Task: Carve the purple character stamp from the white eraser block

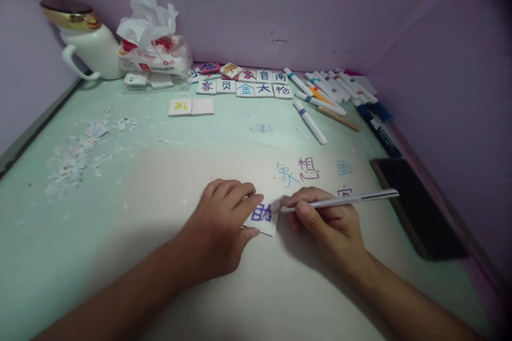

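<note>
Far left, a mug [90, 42] and tissue pack [154, 53] stand beside scattered crumbs [80, 154]. Rows of lettered tiles [244, 85] appear finished; one near them looks blank. The left hand [224, 226] pins a tile [264, 217] on the paper [160, 197], fingers pressed together; its purple character looks partly drawn. The right hand [330, 221] pinches a pen [340, 201], tip at the tile.

White jug [94, 48], tissue pack [154, 56], lettered tiles [244, 82], markers [336, 90], possibly a phone [416, 205]
</note>
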